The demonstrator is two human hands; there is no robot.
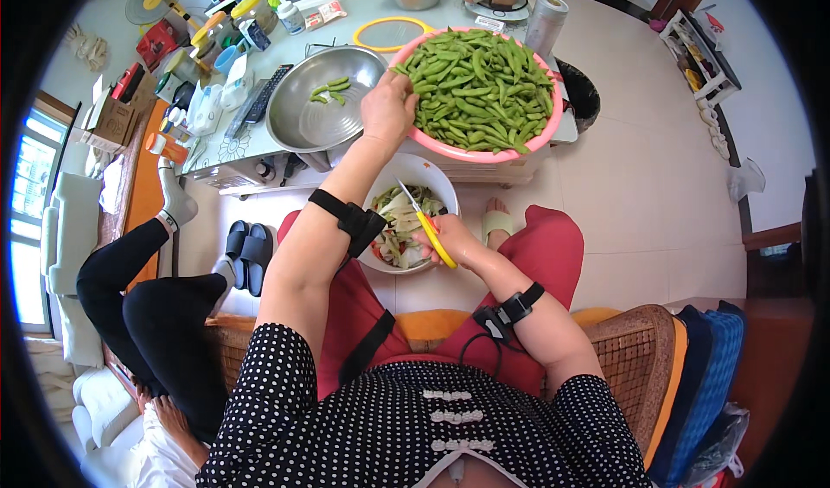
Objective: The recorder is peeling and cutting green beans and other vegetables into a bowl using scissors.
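Note:
My left hand (387, 109) is at the left edge of a pink basin (484, 153), its fingers curled against the green soybean pods (480, 86) heaped inside. What lies between those fingertips is hidden. Yellow-and-red-handled scissors (430, 229) are held in my right hand (456, 239), blades pointing up and away over a white bowl (445, 181). Vegetable scraps (399, 229) fill much of that bowl, low between my knees. Left of the basin, a steel bowl (290, 112) holds several pods (330, 90).
A glass-topped table (363, 21) carries the basin and steel bowl. Jars, a remote (275, 86) and a yellow-rimmed sieve (391, 33) crowd its left and far side. A black bin (579, 95) stands right. Another person's legs (173, 315) and dark slippers (251, 255) are at left.

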